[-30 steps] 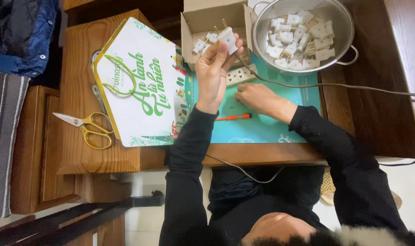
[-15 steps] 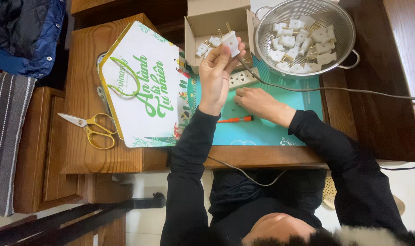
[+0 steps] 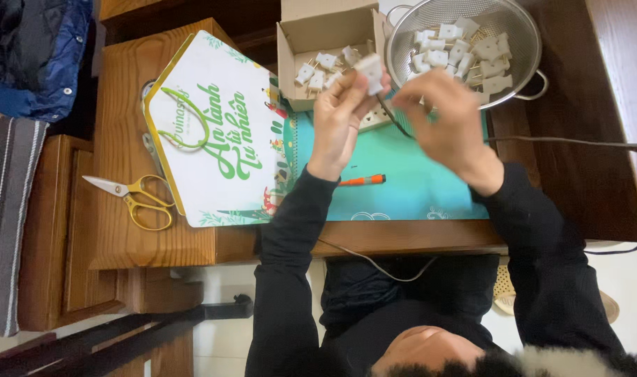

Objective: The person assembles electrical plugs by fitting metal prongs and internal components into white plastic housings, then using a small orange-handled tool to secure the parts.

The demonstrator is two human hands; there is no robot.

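My left hand (image 3: 338,115) is raised over the teal mat (image 3: 416,185) and pinches a small white plug (image 3: 369,72) between its fingertips. My right hand (image 3: 445,117) is blurred and sits just right of the plug, fingers pointing towards it; whether it touches the plug is unclear. A white power strip (image 3: 376,120) lies under the hands, partly hidden, with a dark cable (image 3: 570,142) running off to the right. An open cardboard box (image 3: 297,42) behind my left hand holds several white plugs. A metal colander (image 3: 524,31) behind my right hand holds several more.
An orange pen (image 3: 362,181) lies on the mat near my left wrist. A house-shaped white and green tin (image 3: 207,132) lies left of the mat. Yellow-handled scissors (image 3: 133,195) rest on the wooden table (image 3: 123,91). A dark jacket (image 3: 32,56) is at far left.
My right hand has lifted off the mat and come up beside the plug. My left hand has kept the plug raised, shifting slightly.
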